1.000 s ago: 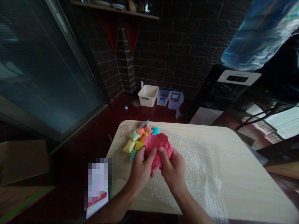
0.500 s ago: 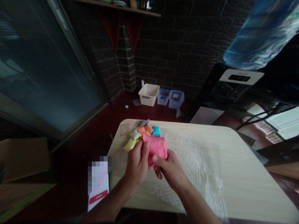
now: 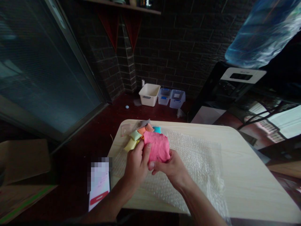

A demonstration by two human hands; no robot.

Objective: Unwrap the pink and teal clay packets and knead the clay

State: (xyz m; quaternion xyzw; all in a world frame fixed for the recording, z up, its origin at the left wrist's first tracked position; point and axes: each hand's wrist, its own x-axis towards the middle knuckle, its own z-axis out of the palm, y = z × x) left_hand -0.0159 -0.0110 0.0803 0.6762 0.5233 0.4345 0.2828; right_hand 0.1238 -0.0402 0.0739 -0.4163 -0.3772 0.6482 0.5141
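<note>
A flattened sheet of pink modelling clay is stretched between my two hands above the table. My left hand pinches its left edge, thumb on the near face. On the lower right, my right hand grips it with the thumb across the front; some of its fingers are hidden behind the sheet. Beyond the clay lie several small soft packets: a yellow packet, a pale green packet, an orange packet and a blue packet. Bubble wrap is spread underneath.
The wooden table has rounded corners. A phone stands at its left edge. On the floor behind are a white basket and clear bins. A water dispenser is at right, a cardboard box at left.
The pink clay looks wider and flatter, with a wavier edge, and covers more of the packets. My right hand has shifted its thumb toward the lower edge.
</note>
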